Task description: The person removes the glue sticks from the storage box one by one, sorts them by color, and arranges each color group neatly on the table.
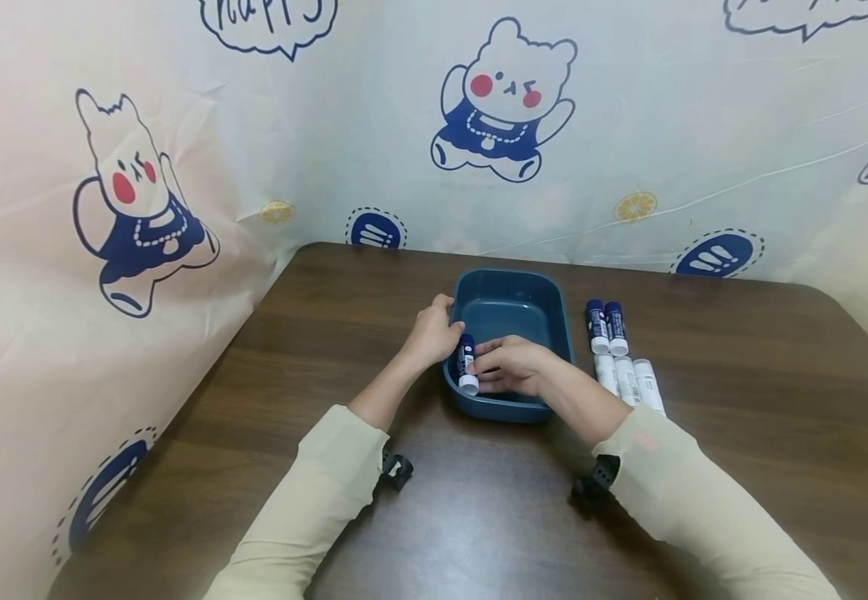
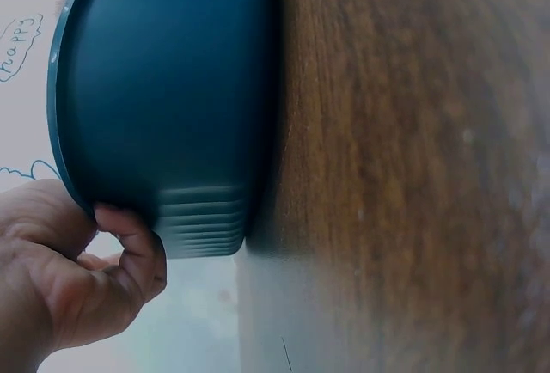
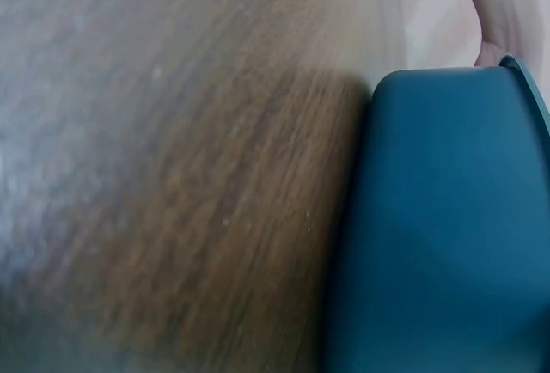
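A deep blue plastic bin (image 1: 512, 410) with rounded corners stands on the table. My left hand (image 1: 431, 335) grips its left rim; in the left wrist view, that hand's fingers (image 2: 142, 257) curl at the edge beneath the rim. Over the bin's near left part, my right hand (image 1: 515, 367) pinches a glue stick (image 1: 467, 354), navy above with a white end, near the left wall. To the bin's right lie two navy-and-white glue sticks (image 1: 606, 325), with three white tubes (image 1: 626, 380) in a row nearer me. My right forearm partly covers the tubes' near ends.
The brown wooden table (image 1: 314, 333) reaches back to a patterned curtain (image 1: 389, 125), which also hangs along the left. Below each sleeve cuff is a black wrist camera (image 1: 396, 472). The bin's outer wall (image 3: 447, 218) fills the right of the right wrist view.
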{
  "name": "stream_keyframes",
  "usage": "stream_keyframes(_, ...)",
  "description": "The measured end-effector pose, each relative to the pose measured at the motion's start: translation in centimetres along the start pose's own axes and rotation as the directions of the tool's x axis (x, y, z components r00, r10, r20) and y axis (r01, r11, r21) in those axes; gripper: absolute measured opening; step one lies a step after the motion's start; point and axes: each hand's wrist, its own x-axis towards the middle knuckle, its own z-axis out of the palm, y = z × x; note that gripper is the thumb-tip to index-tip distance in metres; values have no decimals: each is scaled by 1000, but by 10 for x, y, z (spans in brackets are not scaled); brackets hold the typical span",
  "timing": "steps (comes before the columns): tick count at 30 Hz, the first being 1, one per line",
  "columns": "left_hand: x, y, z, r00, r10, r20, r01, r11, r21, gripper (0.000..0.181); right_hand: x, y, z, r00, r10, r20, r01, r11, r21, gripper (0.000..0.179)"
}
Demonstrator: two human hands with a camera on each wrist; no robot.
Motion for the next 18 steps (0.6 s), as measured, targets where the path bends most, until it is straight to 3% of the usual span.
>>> stream_keyframes(8, 0, 1, 0, 1000, 1, -4, -1, 1000, -23, 42, -9, -5, -11, 1000, -1, 23, -1, 996, 89, 60)
stream_keyframes(18, 1, 0, 1, 1000, -5, -7, 5, 1000, -22, 43, -24, -15, -27, 997, -57, 45, 54, 997, 62, 65)
